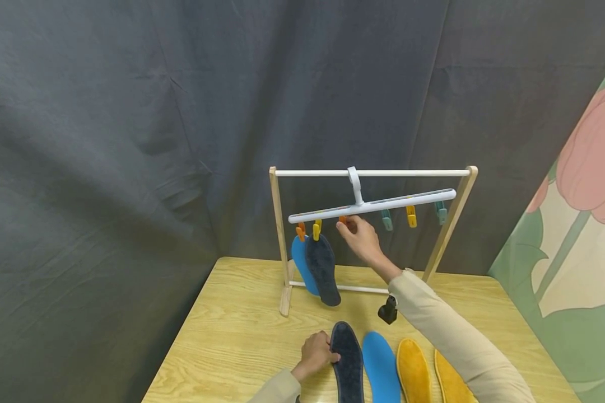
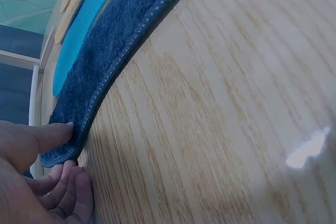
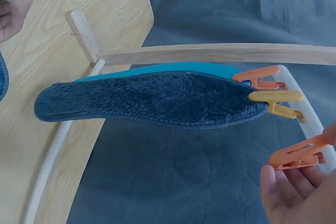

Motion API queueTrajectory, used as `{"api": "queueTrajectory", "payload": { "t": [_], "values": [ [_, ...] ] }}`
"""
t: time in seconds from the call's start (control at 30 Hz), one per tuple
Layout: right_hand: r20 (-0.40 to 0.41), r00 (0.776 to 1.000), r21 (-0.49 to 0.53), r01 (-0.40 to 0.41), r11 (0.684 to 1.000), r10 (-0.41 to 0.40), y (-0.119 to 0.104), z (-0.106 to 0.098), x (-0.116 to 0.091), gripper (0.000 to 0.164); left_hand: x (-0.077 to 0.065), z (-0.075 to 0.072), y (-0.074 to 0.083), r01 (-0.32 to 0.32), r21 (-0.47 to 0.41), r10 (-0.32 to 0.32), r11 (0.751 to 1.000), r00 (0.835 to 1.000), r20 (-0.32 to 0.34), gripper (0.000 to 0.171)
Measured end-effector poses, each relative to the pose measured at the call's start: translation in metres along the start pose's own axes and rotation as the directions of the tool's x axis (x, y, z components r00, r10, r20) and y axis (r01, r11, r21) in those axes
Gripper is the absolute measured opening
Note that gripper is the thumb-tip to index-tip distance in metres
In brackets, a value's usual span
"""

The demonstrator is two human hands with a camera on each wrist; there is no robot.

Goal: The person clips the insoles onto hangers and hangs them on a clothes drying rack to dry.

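Note:
My left hand (image 1: 316, 352) pinches the edge of a dark fuzzy insole (image 1: 347, 364) on the table, thumb on top and fingers under the rim. At the white hanger (image 1: 327, 212), my right hand (image 1: 362, 239) holds an orange clip (image 3: 299, 153) between thumb and fingers; nothing shows in that clip's mouth. Left of it, a yellow clip (image 1: 317, 230) bears another dark insole (image 1: 322, 271). Behind that hangs a blue insole (image 1: 299, 257) from a second orange clip (image 1: 300, 231).
A blue insole (image 1: 381, 366) and two yellow insoles (image 1: 414, 372) lie right of the dark one. Green clips (image 1: 386, 220) and a yellow clip (image 1: 411, 216) hang on the hanger's right half. The wooden rack (image 1: 279, 224) stands on the table before a grey curtain (image 1: 131, 140).

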State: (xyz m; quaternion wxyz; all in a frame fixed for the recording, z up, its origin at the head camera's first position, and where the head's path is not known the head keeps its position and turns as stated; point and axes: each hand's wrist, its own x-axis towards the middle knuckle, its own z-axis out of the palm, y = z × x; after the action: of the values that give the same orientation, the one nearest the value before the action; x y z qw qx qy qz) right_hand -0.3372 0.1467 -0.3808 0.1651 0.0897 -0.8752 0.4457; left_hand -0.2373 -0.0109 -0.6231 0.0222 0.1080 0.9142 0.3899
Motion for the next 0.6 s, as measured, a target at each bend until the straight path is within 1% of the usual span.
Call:
{"api": "queueTrajectory", "payload": {
  "t": [0.2, 0.33, 0.5, 0.6],
  "values": [
    [0.012, 1.000, -0.046, -0.009, 0.999, 0.010, -0.002, -0.004, -0.001, 0.045, -0.002, 0.000, 0.000, -0.009, -0.027, 0.010, 1.000, 1.000, 0.010, 0.034],
    [0.021, 1.000, -0.074, 0.002, 0.997, -0.001, -0.005, -0.006, -0.001, 0.044, -0.003, -0.003, -0.001, -0.040, -0.055, 0.041, 0.998, 0.999, 0.007, 0.034],
    [0.030, 1.000, -0.085, 0.012, 0.996, -0.009, -0.010, -0.011, -0.001, 0.043, -0.004, -0.007, 0.001, -0.072, -0.101, 0.074, 0.992, 0.997, 0.016, 0.032],
    [0.039, 0.999, -0.083, 0.015, 0.996, -0.012, -0.012, -0.012, 0.000, 0.043, -0.004, -0.009, 0.002, -0.074, -0.098, 0.076, 0.992, 0.997, 0.015, 0.032]
  ]
}}
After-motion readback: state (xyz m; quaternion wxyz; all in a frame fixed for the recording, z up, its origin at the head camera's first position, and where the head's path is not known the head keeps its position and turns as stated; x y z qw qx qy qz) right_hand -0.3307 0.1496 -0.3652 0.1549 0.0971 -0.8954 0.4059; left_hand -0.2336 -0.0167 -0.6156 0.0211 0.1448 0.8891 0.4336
